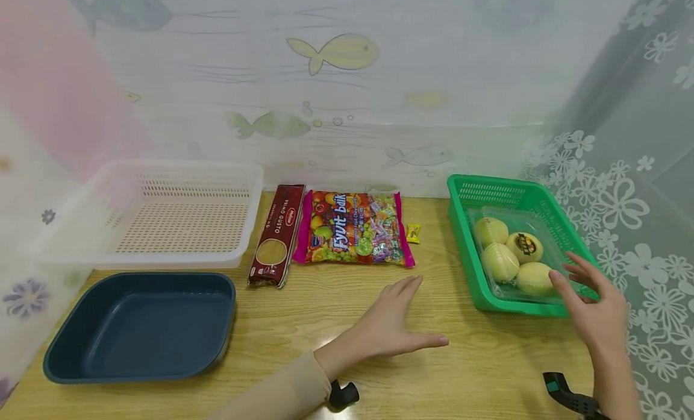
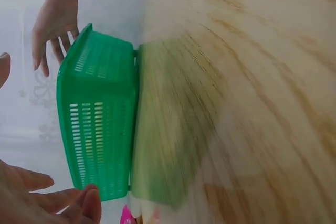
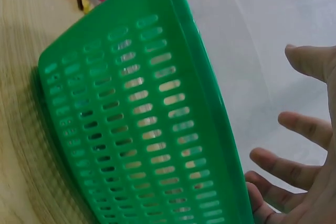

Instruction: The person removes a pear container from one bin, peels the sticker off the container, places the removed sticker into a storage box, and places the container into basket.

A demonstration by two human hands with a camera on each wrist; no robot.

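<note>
A clear plastic box of pale yellow round fruit (image 1: 501,263) lies inside the green basket (image 1: 461,227) on the right. My right hand (image 1: 599,299) hovers at the basket's near right rim, fingers spread, with nothing in its grasp; the right wrist view shows the same hand (image 3: 299,156) beside the green rim. Over the middle of the table is my left hand (image 1: 385,323), thumb apart from its straight fingers and holding nothing. Ahead of it lies a colourful bag of fruit candy (image 1: 352,227), with a small yellow wrapped candy (image 1: 413,232) at its right end.
A dark red spaghetti pack (image 1: 278,233) lies left of the candy bag. Farther left stand a white perforated basket (image 1: 184,227) and, nearer, a dark blue tub (image 1: 146,329). Patterned curtain (image 1: 347,106) hangs behind the wooden table (image 1: 303,317).
</note>
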